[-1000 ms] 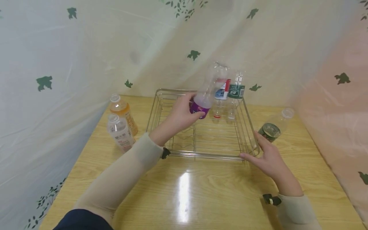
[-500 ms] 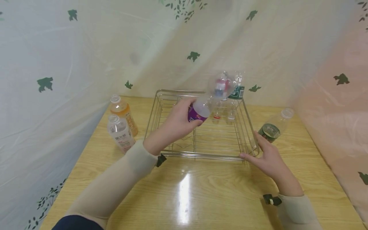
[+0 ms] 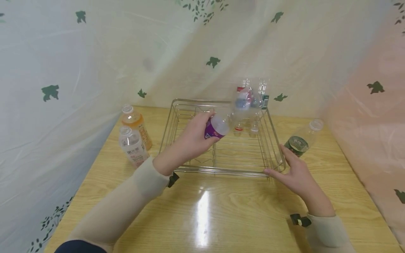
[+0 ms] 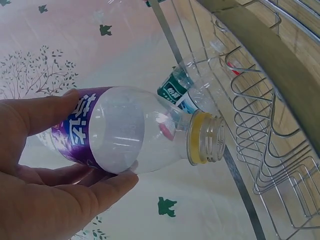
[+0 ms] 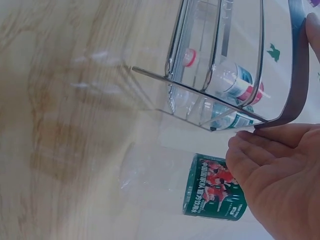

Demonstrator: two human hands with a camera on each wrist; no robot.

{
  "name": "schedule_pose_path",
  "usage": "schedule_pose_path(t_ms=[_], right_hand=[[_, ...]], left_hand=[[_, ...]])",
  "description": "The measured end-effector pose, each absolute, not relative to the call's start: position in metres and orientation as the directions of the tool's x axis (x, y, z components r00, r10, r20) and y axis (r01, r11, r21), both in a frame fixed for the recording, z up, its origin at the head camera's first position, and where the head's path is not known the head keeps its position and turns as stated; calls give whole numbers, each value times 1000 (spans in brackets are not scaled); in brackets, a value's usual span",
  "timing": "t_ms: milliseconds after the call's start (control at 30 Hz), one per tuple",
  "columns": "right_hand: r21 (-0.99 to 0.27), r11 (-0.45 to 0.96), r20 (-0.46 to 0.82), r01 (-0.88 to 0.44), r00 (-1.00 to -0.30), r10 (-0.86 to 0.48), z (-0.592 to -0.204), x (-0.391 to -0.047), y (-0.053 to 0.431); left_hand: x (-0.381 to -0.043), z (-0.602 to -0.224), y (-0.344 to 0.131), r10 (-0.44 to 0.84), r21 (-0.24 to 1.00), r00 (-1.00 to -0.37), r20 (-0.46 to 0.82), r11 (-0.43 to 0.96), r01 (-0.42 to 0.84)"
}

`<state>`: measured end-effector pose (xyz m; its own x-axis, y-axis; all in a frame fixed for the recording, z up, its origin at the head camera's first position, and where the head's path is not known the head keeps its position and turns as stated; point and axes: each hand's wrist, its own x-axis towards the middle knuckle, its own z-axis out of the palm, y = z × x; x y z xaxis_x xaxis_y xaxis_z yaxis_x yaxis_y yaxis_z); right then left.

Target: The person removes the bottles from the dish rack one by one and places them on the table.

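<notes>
My left hand (image 3: 193,137) grips a clear plastic bottle (image 3: 215,130) by its purple label. The bottle is tilted over the wire basket (image 3: 221,172), its base toward the back right. In the left wrist view its uncapped neck, with a yellow ring, points toward the basket wires. My right hand (image 3: 295,174) holds the basket's front right corner, thumb on the front rim and fingers along the side. At the basket's back right, two bottles stand neck down: a red-and-blue-labelled bottle (image 5: 240,82) with a red cap, and a green-labelled bottle (image 3: 265,102).
Beside my right hand an upright bottle with a green label (image 3: 296,144) stands on the wooden table (image 3: 240,211). An orange drink bottle (image 3: 136,121) and a clear bottle with a pale label (image 3: 133,147) stand left of the basket. A leaf-patterned sheet (image 3: 177,52) hangs behind.
My left hand has moved slightly left and toward me. The purple-labelled bottle has tilted further, its base dropping lower. My right hand stays at the basket's corner.
</notes>
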<state>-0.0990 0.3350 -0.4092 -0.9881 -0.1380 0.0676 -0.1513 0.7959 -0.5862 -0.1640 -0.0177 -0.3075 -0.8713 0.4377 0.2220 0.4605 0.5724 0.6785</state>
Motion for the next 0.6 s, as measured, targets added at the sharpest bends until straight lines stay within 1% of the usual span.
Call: schedule_pose_path(t_ms=[200,400,600], right_hand=[[-571,803,94,-170,-985,-141,-409,-98,333],[-589,780,152,-211,-977,-149,-406,-96,330],[-603,753,212,-264,-963,-168,-394,-92,322]], left_hand=[[-162,-307,-22,452,653,-856,252,573,495],[-158,-306,-23,461,623,-863,207,618,480],[-153,-306,-23,466,624,-865,188,623,471]])
